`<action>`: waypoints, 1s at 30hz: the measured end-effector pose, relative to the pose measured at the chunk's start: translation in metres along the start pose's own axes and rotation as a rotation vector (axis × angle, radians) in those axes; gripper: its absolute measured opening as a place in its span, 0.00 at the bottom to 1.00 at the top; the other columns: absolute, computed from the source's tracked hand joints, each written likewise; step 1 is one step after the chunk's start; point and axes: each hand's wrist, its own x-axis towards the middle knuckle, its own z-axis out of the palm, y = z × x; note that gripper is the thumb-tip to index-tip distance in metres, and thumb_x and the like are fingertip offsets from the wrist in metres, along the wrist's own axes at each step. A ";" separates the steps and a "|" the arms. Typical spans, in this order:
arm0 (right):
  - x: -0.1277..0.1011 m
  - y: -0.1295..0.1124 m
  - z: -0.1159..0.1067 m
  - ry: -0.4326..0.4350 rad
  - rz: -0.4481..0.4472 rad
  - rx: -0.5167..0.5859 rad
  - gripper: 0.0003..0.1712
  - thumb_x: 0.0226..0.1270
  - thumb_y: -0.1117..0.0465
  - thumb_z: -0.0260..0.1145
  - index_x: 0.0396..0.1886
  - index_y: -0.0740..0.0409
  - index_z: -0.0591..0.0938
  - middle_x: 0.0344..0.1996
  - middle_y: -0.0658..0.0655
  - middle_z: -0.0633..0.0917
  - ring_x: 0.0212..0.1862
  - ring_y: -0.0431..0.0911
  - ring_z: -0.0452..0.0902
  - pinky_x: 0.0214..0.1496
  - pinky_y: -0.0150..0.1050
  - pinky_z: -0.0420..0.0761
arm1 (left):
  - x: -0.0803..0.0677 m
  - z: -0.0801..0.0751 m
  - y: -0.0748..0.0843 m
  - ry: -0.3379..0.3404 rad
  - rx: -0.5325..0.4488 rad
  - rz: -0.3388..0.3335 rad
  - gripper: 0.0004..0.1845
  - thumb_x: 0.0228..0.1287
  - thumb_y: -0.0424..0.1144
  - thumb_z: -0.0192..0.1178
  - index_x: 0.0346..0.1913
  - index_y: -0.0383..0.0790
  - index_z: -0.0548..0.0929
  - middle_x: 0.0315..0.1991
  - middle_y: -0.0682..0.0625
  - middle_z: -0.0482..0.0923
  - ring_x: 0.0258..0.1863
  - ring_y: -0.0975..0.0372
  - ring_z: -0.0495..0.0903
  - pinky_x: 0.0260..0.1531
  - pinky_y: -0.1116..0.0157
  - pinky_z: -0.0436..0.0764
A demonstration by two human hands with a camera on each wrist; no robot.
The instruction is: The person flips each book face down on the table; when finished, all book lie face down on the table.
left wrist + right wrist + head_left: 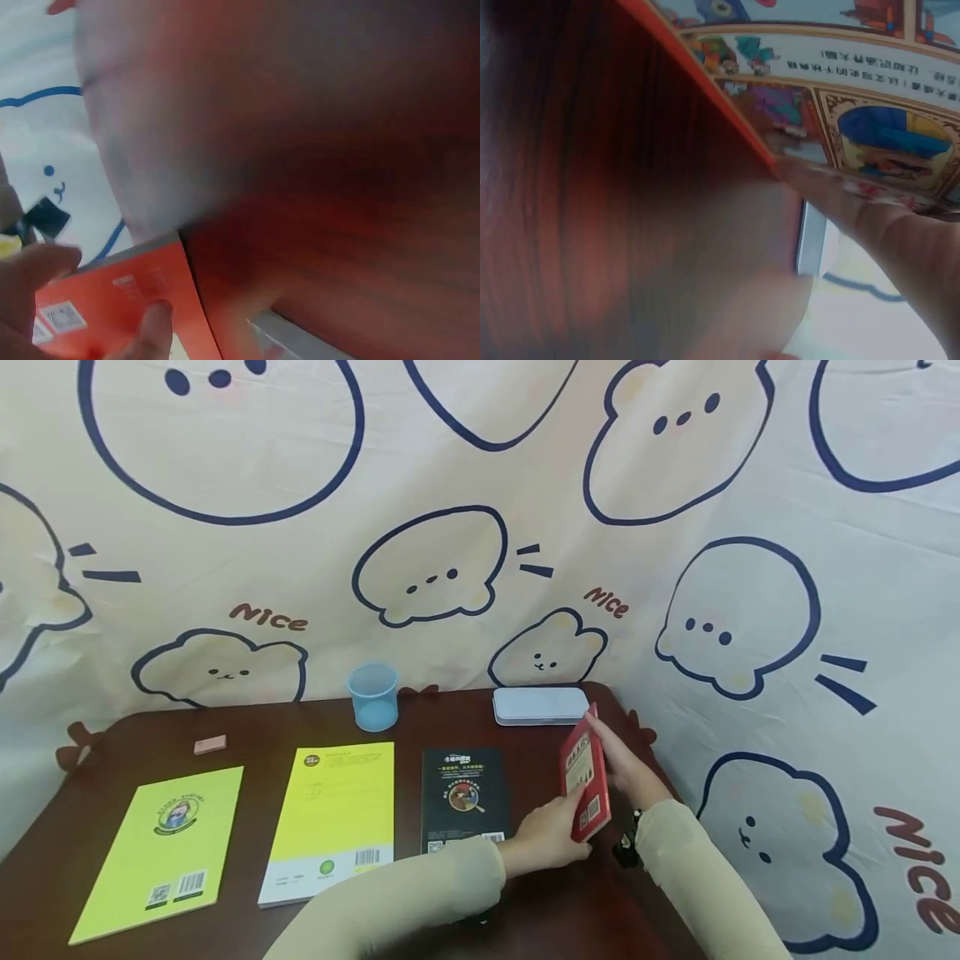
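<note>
A red book (586,777) stands tilted on its lower edge near the right end of the dark brown table (247,727). My left hand (562,827) pinches its lower corner, thumb on the cover beside the barcode. In the left wrist view the same red book (127,300) shows with the thumb (154,330) lying on it. My right hand (617,762) is behind the book, its straight fingers pressing along the back up to the top corner. In the right wrist view a straight finger (870,214) lies against the illustrated cover (840,75).
A black book (462,797), a yellow book (333,818) and a yellow-green book (165,852) lie flat in a row to the left. A blue cup (372,695), a pale pencil case (540,705) and a pink eraser (209,744) sit near the back. Printed cloth hangs behind.
</note>
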 end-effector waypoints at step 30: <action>0.028 0.040 -0.061 -0.022 -0.137 -0.442 0.38 0.66 0.39 0.32 0.63 0.64 0.55 0.56 0.65 0.67 0.57 0.53 0.61 0.59 0.49 0.55 | 0.020 0.011 -0.004 -0.108 0.588 0.258 0.36 0.44 0.58 0.61 0.57 0.44 0.68 0.36 0.54 0.73 0.25 0.68 0.68 0.27 0.69 0.73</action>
